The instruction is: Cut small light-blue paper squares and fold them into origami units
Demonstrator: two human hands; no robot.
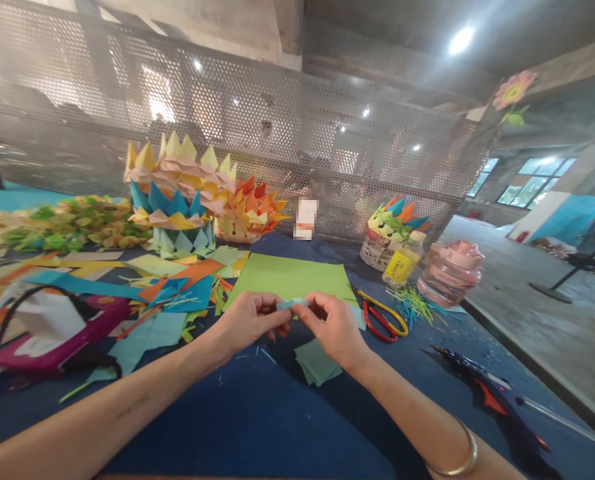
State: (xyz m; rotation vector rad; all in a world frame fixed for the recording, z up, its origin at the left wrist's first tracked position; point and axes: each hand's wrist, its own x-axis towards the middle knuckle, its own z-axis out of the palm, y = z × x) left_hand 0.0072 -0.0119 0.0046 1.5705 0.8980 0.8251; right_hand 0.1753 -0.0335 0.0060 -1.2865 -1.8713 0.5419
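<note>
My left hand (257,317) and my right hand (330,325) meet near the middle of the view. Between their fingertips is a small piece of light blue paper (292,304), pinched from both sides. Behind the hands a green sheet (292,275) lies flat on the dark blue table (257,427). A small stack of pale teal paper squares (318,362) rests below my right hand. Just right of that hand are scissors (384,319) with red and yellow handles.
Folded-paper crowns (177,200) and paper strips (97,277) cover the left side, beside a magenta device (72,337). On the right stand a yellow-labelled bottle (403,261) and a pink jug (452,272). A glue gun (492,393) lies nearer. Perforated mesh (337,133) rises behind.
</note>
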